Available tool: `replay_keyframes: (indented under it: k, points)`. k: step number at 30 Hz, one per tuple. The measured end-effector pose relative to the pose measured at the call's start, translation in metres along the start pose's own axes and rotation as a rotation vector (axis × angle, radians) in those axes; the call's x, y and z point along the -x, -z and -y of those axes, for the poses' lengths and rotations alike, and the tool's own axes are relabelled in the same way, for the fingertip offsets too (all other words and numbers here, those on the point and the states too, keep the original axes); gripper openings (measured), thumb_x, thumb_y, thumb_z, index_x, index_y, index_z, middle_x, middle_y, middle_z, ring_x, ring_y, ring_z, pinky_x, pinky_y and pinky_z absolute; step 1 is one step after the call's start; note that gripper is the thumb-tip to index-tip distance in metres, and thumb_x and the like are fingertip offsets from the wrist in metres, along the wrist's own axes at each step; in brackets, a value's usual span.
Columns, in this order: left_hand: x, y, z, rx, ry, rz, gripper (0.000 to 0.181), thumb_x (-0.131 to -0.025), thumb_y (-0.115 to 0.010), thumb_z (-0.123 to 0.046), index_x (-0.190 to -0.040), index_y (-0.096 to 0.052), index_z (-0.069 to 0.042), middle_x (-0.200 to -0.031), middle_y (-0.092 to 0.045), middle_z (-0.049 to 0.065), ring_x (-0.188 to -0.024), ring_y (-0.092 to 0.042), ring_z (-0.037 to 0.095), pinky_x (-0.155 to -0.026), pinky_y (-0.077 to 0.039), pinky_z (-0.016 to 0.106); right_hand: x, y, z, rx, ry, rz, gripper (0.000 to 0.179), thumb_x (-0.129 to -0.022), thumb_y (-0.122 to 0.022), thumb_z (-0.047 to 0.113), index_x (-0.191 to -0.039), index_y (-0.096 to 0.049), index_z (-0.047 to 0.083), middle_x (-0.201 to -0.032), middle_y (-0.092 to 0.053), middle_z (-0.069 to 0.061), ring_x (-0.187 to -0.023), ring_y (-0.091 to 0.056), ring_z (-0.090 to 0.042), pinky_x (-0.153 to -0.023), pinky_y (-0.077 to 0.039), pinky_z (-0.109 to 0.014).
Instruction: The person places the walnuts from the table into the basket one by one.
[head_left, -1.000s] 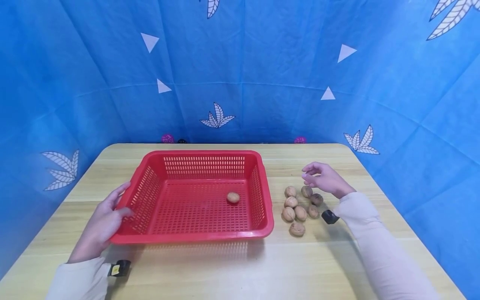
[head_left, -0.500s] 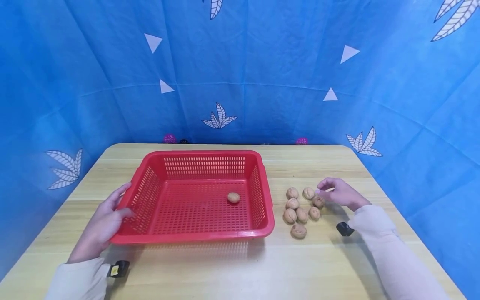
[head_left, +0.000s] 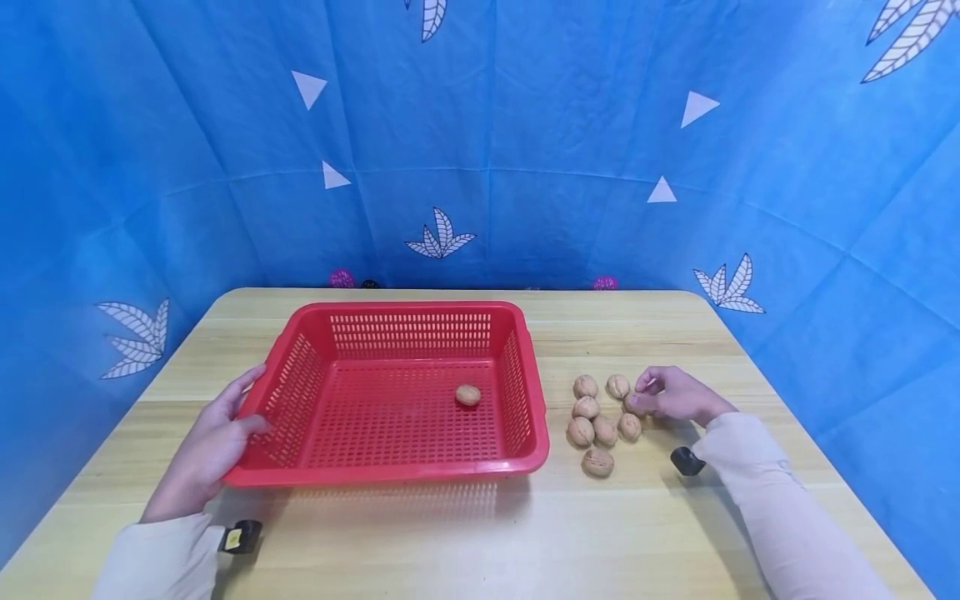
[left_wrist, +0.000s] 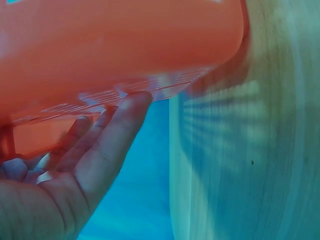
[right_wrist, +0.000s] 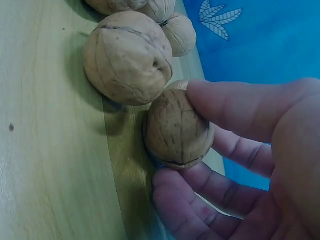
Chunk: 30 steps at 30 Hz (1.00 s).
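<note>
My left hand (head_left: pixel 213 442) grips the left rim of a red plastic basket (head_left: pixel 390 475), thumb over the inside and the other fingers outside. In the left wrist view those fingers (left_wrist: pixel 112 140) lie against the basket's slotted wall. One walnut (head_left: pixel 468 395) lies on the basket floor, towards the right. Right of the basket, my right hand (head_left: pixel 678 396) pinches a brown walnut (right_wrist: pixel 177 130) between thumb and fingertips, low over the table. A paler walnut (right_wrist: pixel 127 57) sits close beside it in the right wrist view. From the head view, fingers partly hide the pinched walnut.
Several loose walnuts (head_left: pixel 605 431) are grouped between the basket and my right hand, the nearest walnut (head_left: pixel 597 462) slightly apart. They lie on a pale wooden table (head_left: pixel 600 542). A blue patterned cloth (head_left: pixel 487 125) hangs behind and along both sides.
My right hand has moved right and down from above the far walnuts and now pinches the rightmost one. The left hand keeps its grip on the basket.
</note>
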<state>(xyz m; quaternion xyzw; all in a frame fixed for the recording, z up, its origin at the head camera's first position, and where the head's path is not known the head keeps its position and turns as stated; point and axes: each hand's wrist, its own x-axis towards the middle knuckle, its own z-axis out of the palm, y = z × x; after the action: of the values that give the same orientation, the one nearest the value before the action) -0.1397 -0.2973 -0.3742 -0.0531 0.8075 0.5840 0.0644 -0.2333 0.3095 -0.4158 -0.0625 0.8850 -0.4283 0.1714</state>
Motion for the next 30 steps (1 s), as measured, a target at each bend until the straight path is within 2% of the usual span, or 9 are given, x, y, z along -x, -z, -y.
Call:
replay_keyframes:
  k: [7, 11, 14, 18, 25, 30]
  points:
    - [-0.001, 0.0, 0.0, 0.001, 0.012, 0.003, 0.079, -0.097, -0.046, -0.003, -0.157, 0.0, -0.025, -0.151, -0.021, 0.025, -0.118, -0.046, 0.038, -0.077, -0.057, 0.039, 0.003, 0.004, 0.006, 0.008, 0.007, -0.031, 0.029, -0.087, -0.071, 0.021, -0.098, -0.054, 0.0, -0.085, -0.057, -0.01, -0.074, -0.06, -0.025, -0.071, -0.05, -0.036]
    - [0.0, 0.0, -0.001, -0.002, 0.018, -0.004, 0.079, -0.097, -0.047, -0.004, -0.157, 0.0, -0.026, -0.151, -0.022, 0.025, -0.12, -0.044, 0.04, -0.077, -0.057, 0.039, 0.003, 0.007, 0.013, 0.029, 0.046, -0.058, 0.031, -0.089, -0.069, 0.024, -0.101, -0.055, -0.001, -0.091, -0.058, -0.012, -0.083, -0.056, -0.025, -0.075, -0.047, -0.035]
    - [0.0, 0.0, -0.001, -0.003, 0.019, -0.008, 0.079, -0.097, -0.047, -0.004, -0.157, 0.0, -0.026, -0.151, -0.022, 0.026, -0.12, -0.044, 0.04, -0.077, -0.057, 0.039, 0.003, 0.009, 0.019, -0.019, 0.057, -0.064, 0.032, -0.089, -0.069, 0.023, -0.103, -0.054, -0.002, -0.099, -0.055, -0.015, -0.089, -0.055, -0.026, -0.079, -0.051, -0.038]
    - [0.0, -0.001, -0.001, 0.009, 0.016, -0.007, 0.079, -0.097, -0.046, -0.004, -0.157, -0.001, -0.026, -0.152, -0.021, 0.025, -0.121, -0.043, 0.04, -0.078, -0.057, 0.039, 0.003, 0.009, 0.028, -0.142, 0.054, -0.051, 0.033, -0.089, -0.069, 0.017, -0.105, -0.05, -0.006, -0.105, -0.05, -0.019, -0.09, -0.059, -0.026, -0.083, -0.055, -0.043]
    - [0.001, -0.002, 0.0, 0.015, 0.015, -0.006, 0.081, -0.097, -0.048, -0.004, -0.157, 0.0, -0.027, -0.152, -0.021, 0.024, -0.122, -0.043, 0.04, -0.079, -0.057, 0.04, 0.003, 0.007, 0.045, -0.235, 0.076, -0.042, 0.037, -0.09, -0.069, 0.017, -0.109, -0.048, -0.007, -0.112, -0.051, -0.022, -0.093, -0.062, -0.023, -0.089, -0.052, -0.046]
    - [0.0, 0.0, 0.002, 0.008, 0.001, -0.006, 0.08, -0.096, -0.048, -0.003, -0.157, -0.002, -0.026, -0.15, -0.024, 0.024, -0.11, -0.053, 0.027, -0.078, -0.057, 0.039, -0.002, 0.005, 0.059, -0.266, 0.115, -0.049, 0.039, -0.092, -0.068, 0.018, -0.113, -0.047, -0.008, -0.113, -0.05, -0.023, -0.097, -0.064, -0.022, -0.091, -0.051, -0.046]
